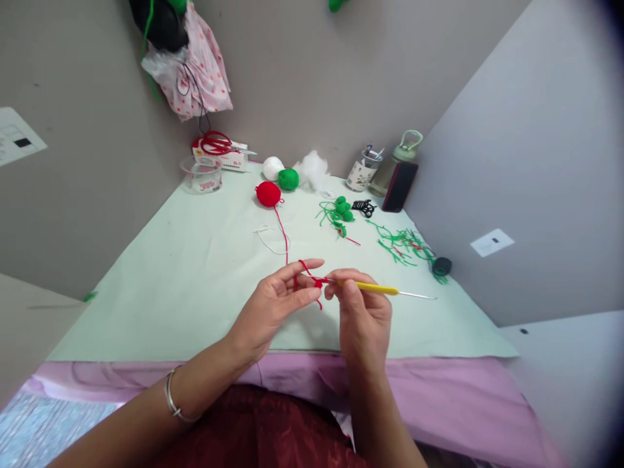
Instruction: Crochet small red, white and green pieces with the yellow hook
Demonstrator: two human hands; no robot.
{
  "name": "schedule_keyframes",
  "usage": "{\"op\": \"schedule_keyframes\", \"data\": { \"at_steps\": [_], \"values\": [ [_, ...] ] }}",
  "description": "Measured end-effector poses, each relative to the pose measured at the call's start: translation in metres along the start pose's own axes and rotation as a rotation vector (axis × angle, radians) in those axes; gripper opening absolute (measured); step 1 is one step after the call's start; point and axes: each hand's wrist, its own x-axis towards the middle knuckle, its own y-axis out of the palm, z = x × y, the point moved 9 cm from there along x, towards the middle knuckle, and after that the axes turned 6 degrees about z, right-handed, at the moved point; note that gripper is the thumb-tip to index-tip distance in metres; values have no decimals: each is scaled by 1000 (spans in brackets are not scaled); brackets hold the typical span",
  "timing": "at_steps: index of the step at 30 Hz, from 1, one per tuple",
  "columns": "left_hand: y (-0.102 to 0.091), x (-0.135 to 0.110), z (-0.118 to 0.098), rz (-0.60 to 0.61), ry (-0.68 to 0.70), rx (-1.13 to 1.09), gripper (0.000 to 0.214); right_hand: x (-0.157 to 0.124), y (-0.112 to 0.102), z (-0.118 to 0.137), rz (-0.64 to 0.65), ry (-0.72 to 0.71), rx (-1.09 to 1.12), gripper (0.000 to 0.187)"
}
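My left hand (275, 305) pinches a small piece of red crochet work (318, 283), with the red yarn looped over its fingers. From there the red yarn strand (283, 234) runs up the table to a red yarn ball (268, 194). My right hand (361, 312) grips a yellow-handled crochet hook (375, 288), its tip in the red work and its metal end pointing right. Both hands hover just above the pale green table cover (185, 279).
Green (288, 179) and white (273, 168) yarn balls and white stuffing (312, 169) lie at the back. Green crochet pieces (341, 209) and yarn scraps (404, 247) lie to the right. Red scissors (217, 143) rest on a box, beside a clear tub (202, 175), a cup (363, 172), a bottle (397, 166).
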Motion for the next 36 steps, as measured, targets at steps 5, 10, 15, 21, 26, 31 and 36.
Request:
{"op": "schedule_keyframes", "data": {
  "at_steps": [5,10,15,21,26,31,36],
  "values": [
    [-3,0,-2,-41,6,-6,37,-1,2,8,9,-28,-78,14],
    [-8,2,0,-71,-22,-2,39,0,-6,12,-66,-49,-80,14],
    [-8,2,-1,-72,-44,-68,29,-5,-12,16,-125,-65,-73,13],
    [-7,5,2,-43,-48,-165,16,-7,-6,34,-102,-175,-80,16],
    [-7,6,3,-28,-53,-176,14,-9,-7,48,-104,-258,-129,19],
    [-4,6,4,13,-58,-155,13,-8,2,45,-60,-231,-263,21],
    [-4,6,4,14,-60,-151,13,-7,2,44,-74,-231,-294,20]
  ]
}}
